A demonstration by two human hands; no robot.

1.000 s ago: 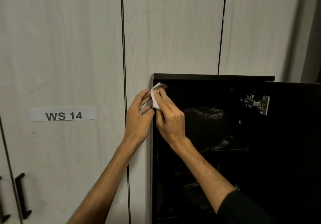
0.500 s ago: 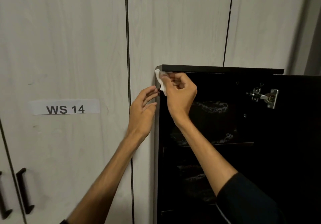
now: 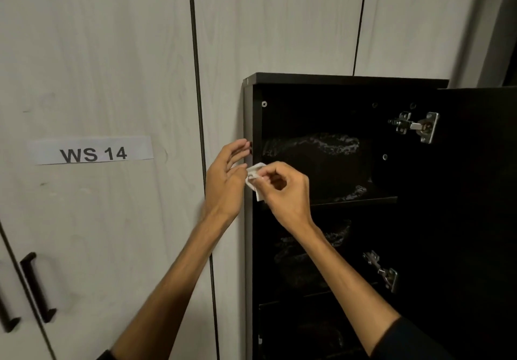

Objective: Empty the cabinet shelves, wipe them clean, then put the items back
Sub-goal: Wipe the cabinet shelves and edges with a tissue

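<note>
Here, black cabinet (image 3: 347,78) against pale panels (image 3: 112,52)

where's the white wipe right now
In the head view, the white wipe is pinched in the right hand, against the black cabinet's left front edge, beside the left hand, just above the upper shelf.

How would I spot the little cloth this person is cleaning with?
Find the tall black cabinet standing open against the pale wood-grain wall. At its left front edge, level with the upper shelf, the right hand pinches a small crumpled white cloth beside the left hand. It is the only white thing against the dark cabinet.
</note>
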